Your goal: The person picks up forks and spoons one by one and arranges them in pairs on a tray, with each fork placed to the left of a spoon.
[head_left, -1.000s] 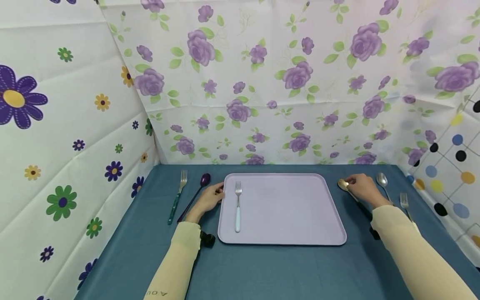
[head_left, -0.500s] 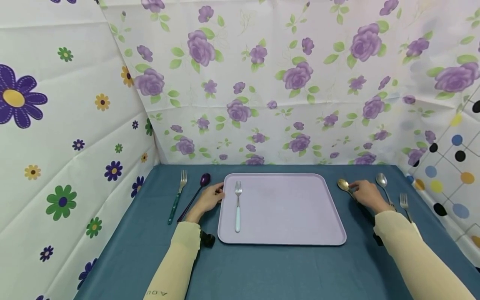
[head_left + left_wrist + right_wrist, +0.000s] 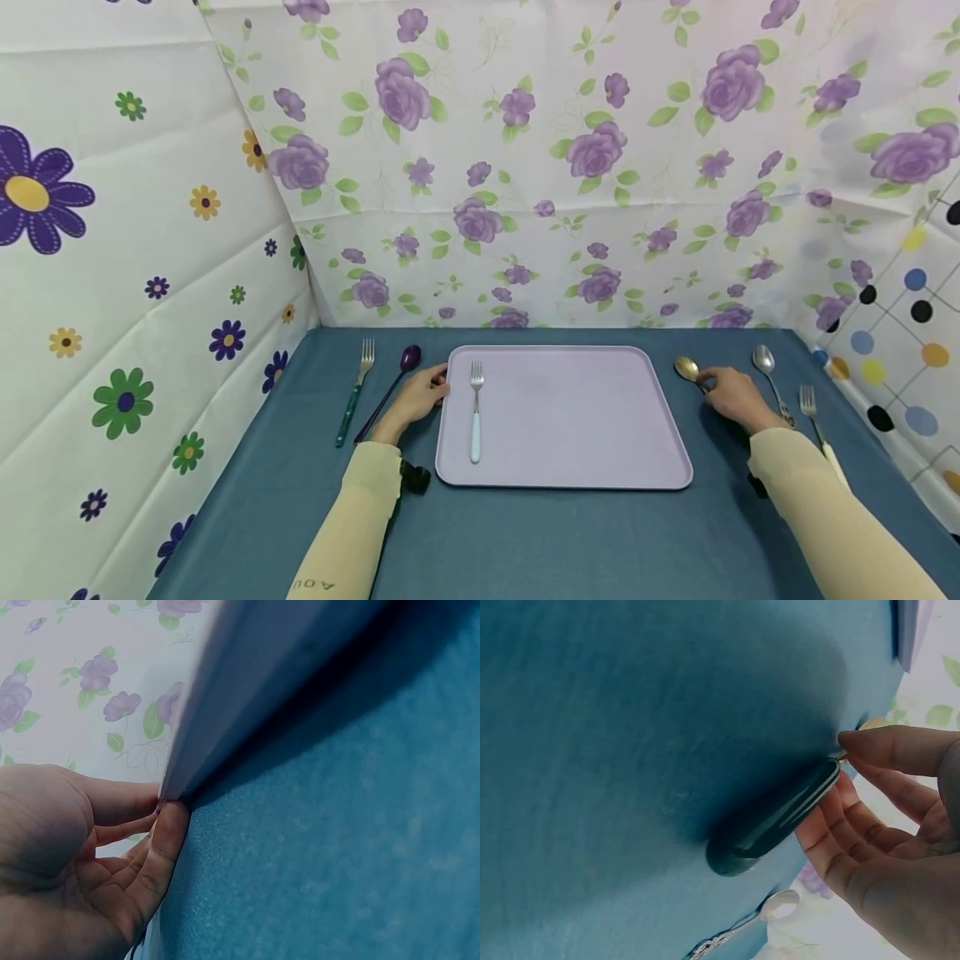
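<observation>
Head view: my right hand pinches the gold spoon to the right of the lilac tray; a clumsy lift could knock the silver spoon, and tugging the tray could slide its fork. The blue table backs onto floral sheeting. Left wrist: my left hand pinches the tray's rim. Right wrist: gripped at its thin neck, the green handle might twist.

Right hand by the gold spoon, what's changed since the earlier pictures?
The right hand moved from near the bowl of the gold spoon back to its neck, toward the person and slightly right. The spoon stayed put; the left hand still holds the edge of the tray.
</observation>
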The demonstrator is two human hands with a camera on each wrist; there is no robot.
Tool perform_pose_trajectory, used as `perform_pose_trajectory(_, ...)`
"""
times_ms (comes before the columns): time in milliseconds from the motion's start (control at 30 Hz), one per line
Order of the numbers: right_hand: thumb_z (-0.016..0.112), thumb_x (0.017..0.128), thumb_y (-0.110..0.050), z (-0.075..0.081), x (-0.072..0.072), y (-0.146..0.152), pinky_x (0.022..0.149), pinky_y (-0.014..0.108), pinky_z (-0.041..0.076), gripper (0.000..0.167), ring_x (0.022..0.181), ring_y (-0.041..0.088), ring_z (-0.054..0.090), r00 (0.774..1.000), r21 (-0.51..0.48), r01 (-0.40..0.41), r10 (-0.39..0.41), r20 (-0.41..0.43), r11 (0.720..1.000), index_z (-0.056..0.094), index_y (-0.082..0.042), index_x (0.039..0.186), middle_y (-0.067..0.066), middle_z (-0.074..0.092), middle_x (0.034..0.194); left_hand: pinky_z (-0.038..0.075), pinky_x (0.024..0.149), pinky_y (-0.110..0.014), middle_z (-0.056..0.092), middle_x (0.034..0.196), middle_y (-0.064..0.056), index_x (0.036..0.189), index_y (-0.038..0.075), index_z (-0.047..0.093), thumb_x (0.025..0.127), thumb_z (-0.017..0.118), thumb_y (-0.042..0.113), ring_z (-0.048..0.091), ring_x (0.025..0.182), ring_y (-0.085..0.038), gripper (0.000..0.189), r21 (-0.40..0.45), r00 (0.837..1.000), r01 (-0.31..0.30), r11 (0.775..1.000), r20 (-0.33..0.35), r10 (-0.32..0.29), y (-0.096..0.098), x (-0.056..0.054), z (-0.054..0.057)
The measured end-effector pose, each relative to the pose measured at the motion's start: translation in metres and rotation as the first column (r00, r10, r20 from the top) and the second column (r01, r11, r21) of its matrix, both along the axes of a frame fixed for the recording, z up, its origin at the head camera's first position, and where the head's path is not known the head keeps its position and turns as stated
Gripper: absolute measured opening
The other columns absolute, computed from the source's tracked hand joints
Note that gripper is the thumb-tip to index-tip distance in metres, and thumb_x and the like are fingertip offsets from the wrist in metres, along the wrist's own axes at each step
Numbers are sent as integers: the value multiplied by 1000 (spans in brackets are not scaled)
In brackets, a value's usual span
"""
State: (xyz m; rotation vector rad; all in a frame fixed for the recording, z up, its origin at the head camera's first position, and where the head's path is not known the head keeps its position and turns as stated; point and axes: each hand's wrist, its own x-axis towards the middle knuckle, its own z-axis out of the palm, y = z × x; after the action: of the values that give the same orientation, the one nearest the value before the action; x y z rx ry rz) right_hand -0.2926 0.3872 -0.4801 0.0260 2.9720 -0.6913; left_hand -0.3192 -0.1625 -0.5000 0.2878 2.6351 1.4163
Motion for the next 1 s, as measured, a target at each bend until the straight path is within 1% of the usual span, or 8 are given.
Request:
perform_pose_trajectory(100,53,85,9,-3,2,1,63,40,45,46,78,33,56,1000,-7,-10,10,-9,1000,62,14,129,34,65,108,58,87,-39,61,109,-14,155,-4,45,106,56,6,64,98,-24,51,-5,1000,2,1000,-7,-2,0,0,0)
perform_pose_trajectory(200,49,85,10,-5,4,1,59,38,41,47,72,30,52,999,-18,-25,25,-24,1000,62,12,131,31,66,102,58,86,-39,61,108,-14,154,-5,45,106,55,5,64,98,-24,51,-10,1000,6,1000,-12,-6,0,0,0)
perform_pose_trajectory(333,46,85,11,-6,5,0,57,36,38,48,68,28,49,998,-6,-41,40,-46,999,64,10,130,33,66,105,58,87,-39,61,108,-14,154,-4,45,106,56,5,64,98,-23,51,-9,1000,2,1000,-7,-2,-1,0,0)
perform_pose_trajectory(433,47,84,10,-5,4,-1,59,38,39,48,71,29,50,997,25,-45,46,-56,999,66,10,129,40,61,120,58,87,-40,61,108,-14,154,-4,45,105,56,5,64,97,-23,51,-5,1000,0,1000,-4,0,-1,0,0)
perform_pose_trajectory(567,48,84,10,-3,4,-2,64,42,41,47,80,35,53,997,60,-46,50,-58,997,67,9,127,44,55,129,58,87,-40,61,108,-13,155,-4,45,105,57,6,64,97,-23,51,-1,1000,-1,1000,-3,1,-1,0,-1)
perform_pose_trajectory(667,49,85,10,-1,4,-4,66,44,42,46,85,39,54,998,72,-38,42,-49,997,67,9,127,46,52,132,58,87,-40,61,109,-13,155,-3,45,105,57,6,65,97,-23,52,-1,1000,-1,1000,-1,1,-1,0,-1)
perform_pose_trajectory(833,50,89,9,3,4,-7,65,43,43,43,83,38,56,1000,74,-17,18,-16,997,66,9,129,46,50,134,58,87,-40,61,109,-13,155,-3,45,106,57,6,64,96,-22,51,-3,1000,2,1000,-2,-2,0,-1,-1)
perform_pose_trajectory(1000,49,91,9,3,4,-9,65,44,43,42,81,37,56,1000,70,6,-7,14,997,63,9,131,46,48,136,57,86,-39,61,109,-13,154,-3,46,105,57,6,63,95,-22,51,-1,1000,0,1000,-7,0,0,0,-1)
